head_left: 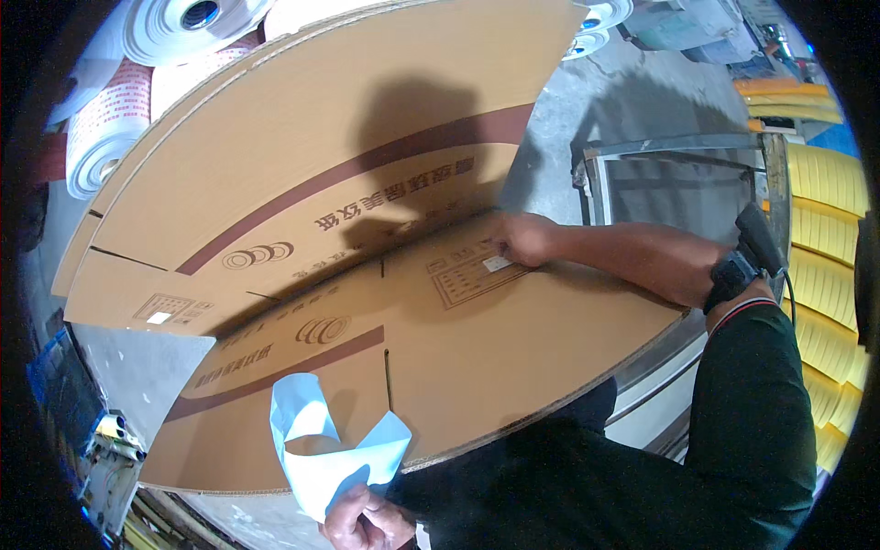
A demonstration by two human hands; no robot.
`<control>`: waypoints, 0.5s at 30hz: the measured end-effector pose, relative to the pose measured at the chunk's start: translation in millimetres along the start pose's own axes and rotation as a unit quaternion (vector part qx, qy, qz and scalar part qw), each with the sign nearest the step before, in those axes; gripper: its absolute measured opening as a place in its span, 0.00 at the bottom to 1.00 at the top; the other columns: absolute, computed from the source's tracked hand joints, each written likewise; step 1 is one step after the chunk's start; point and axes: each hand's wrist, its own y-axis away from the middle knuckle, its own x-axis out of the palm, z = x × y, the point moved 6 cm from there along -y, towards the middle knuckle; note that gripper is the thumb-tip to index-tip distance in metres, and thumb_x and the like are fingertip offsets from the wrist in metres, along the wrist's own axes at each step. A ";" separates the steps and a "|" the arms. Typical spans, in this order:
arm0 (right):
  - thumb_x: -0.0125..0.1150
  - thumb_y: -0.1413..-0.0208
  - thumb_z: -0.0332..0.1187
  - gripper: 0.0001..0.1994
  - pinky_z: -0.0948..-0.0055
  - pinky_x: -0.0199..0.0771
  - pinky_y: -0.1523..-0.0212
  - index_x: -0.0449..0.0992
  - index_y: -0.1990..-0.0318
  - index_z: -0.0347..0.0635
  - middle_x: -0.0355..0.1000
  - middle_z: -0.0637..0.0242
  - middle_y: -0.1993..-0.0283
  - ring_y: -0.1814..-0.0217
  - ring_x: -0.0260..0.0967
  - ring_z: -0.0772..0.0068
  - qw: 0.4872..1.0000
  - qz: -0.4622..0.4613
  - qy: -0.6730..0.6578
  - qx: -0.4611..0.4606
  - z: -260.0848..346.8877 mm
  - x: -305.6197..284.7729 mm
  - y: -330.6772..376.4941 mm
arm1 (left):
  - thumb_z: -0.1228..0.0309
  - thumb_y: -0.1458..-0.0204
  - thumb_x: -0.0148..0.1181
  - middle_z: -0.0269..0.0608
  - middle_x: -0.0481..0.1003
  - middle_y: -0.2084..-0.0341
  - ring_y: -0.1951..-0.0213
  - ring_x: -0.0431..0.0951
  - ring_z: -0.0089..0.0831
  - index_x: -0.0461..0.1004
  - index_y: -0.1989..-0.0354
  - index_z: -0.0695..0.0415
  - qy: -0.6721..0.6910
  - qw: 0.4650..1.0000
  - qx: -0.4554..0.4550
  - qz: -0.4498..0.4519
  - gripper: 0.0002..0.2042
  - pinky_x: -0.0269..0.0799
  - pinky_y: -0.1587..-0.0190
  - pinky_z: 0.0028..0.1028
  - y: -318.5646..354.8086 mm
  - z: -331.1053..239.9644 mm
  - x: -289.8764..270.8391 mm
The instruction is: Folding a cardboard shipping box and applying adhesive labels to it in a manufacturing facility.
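Observation:
A large brown flattened cardboard carton (541,339) lies in front of me, printed with dark red bands, rings and a framed table. My right hand (526,240) reaches across it from the right, its fingers curled closed against the board. Just below those fingers a small white label (496,264) lies flat on the printed frame. At the lower edge my left hand (359,521) grips a curled light blue paper strip (316,467), which loops upward over the carton's near edge.
Another flattened carton (275,147) leans up behind, bearing its own small white label (159,318). White rolls (108,128) stand at the far left. A grey metal frame (678,145) stands to the right, beside stacked yellow pieces (827,266). A dark wrist device (733,275) is on my right forearm.

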 end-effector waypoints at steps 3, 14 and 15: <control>0.53 0.48 0.36 0.11 0.56 0.73 0.54 0.79 0.67 0.40 0.74 0.51 0.63 0.56 0.72 0.48 0.992 -0.008 0.089 -0.093 15.9 -6.3 14.3 | 0.68 0.40 0.56 0.50 0.76 0.65 0.62 0.76 0.36 0.69 0.60 0.61 -0.048 0.998 0.044 0.014 0.08 0.73 0.54 0.35 -4.2 -6.2 -6.8; 0.58 0.46 0.58 0.37 0.60 0.65 0.39 0.66 0.38 0.37 0.69 0.46 0.43 0.38 0.65 0.50 0.972 0.133 -0.172 -0.094 80.7 -104.6 139.2 | 0.76 0.45 0.54 0.51 0.79 0.65 0.62 0.79 0.37 0.73 0.60 0.65 0.003 0.987 0.136 0.084 0.07 0.73 0.55 0.33 -20.6 -21.9 9.0; 0.59 0.45 0.55 0.34 0.58 0.66 0.39 0.67 0.38 0.39 0.69 0.47 0.43 0.39 0.65 0.49 0.964 0.116 -0.179 -0.156 116.0 -115.7 167.2 | 0.75 0.45 0.54 0.49 0.80 0.67 0.64 0.80 0.36 0.74 0.62 0.64 0.013 0.989 0.137 0.060 0.06 0.73 0.58 0.32 -19.9 -20.3 5.8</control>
